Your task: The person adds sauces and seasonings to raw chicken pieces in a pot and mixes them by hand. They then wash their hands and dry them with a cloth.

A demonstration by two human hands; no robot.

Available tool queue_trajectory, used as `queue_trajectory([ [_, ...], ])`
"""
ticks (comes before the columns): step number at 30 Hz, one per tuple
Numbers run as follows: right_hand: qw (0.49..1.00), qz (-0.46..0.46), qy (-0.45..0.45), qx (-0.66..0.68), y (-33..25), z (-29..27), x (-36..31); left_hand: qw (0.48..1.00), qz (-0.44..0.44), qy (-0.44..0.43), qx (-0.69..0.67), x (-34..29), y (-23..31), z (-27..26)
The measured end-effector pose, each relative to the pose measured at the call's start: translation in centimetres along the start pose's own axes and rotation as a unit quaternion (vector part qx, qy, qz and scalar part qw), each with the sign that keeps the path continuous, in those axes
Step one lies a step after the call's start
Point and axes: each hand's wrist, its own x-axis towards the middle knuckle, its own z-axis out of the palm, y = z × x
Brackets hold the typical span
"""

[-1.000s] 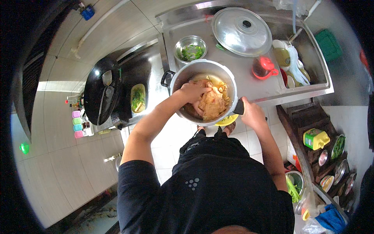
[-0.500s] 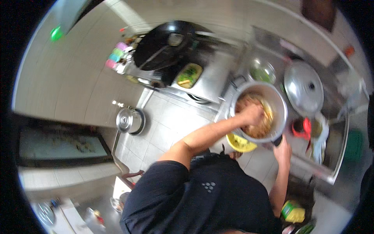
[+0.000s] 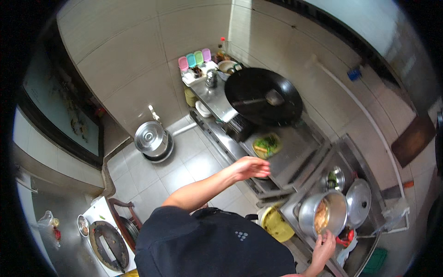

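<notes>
My left hand is held out over the floor in front of the counter, fingers stretched, with nothing in it. Nearest to it is a small dish of green leaves and pale yellowish pieces on the steel counter. My right hand grips the near edge of a deep aluminium pot; whether its fingers hold the rim or the handle cannot be made out. Brownish food lies inside the pot. Beside the pot rest its round lid and a small metal bowl with something green.
A black wok with a ladle sits on the stove, near a seasoning box with coloured lids. Below the counter stands a yellow bucket. On the floor is a lidded steel pot. A cleaver lies on a round chopping board.
My left hand has come out of the pot and swung left, now empty. My right hand still holds the pot's near side. The view has turned left toward the stove.
</notes>
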Motion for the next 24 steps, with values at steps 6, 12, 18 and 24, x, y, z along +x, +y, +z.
queue_trajectory([
  [6,0.954,-0.224,-0.090,0.176,-22.3,7.3,5.9,0.970,0.186,0.142,-0.070,-14.3,10.4,-12.8],
  [12,0.870,-0.318,-0.210,0.314,-39.1,14.4,13.0,0.914,0.271,0.263,-0.147,-23.2,12.8,-19.0],
  [18,0.701,-0.153,-0.405,0.567,-54.0,24.4,23.0,0.865,0.317,0.327,-0.208,-25.7,16.4,-24.6],
  [24,0.665,-0.043,-0.400,0.629,-69.5,38.4,37.5,0.876,0.341,0.293,-0.177,-19.5,28.4,-29.7],
])
